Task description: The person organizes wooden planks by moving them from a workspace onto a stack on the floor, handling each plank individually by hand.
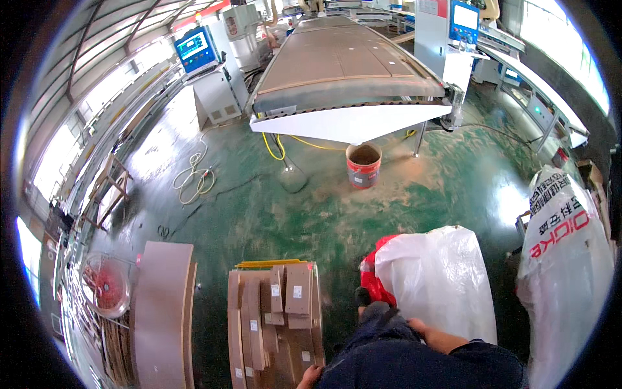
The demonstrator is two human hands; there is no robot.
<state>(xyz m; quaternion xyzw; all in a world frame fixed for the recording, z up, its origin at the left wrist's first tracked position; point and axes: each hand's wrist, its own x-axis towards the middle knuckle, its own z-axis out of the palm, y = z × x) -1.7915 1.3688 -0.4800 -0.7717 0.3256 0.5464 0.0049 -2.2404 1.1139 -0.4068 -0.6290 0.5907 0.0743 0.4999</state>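
Observation:
My left hand (311,375) hangs low beside the right edge of a stack of brown panels (285,350); its fingers are mostly hidden, and whether it touches the stack I cannot tell. The panels are of mixed lengths, several with small white labels (297,292). Close to my thigh, my right hand (419,327) is next to a large white plastic sack (447,272). Its fingers are partly covered, so their pose is unclear. A red bag (379,266) shows along the sack's left side.
Ahead stands a long machine table (343,55) carrying brown boards, with a bucket (363,165) under its white front chute. Control consoles (196,50) flank it. Tall panels (162,311) and a round fan (105,285) are at left. Another white sack (564,292) stands right. Cable (192,178) lies on the green floor.

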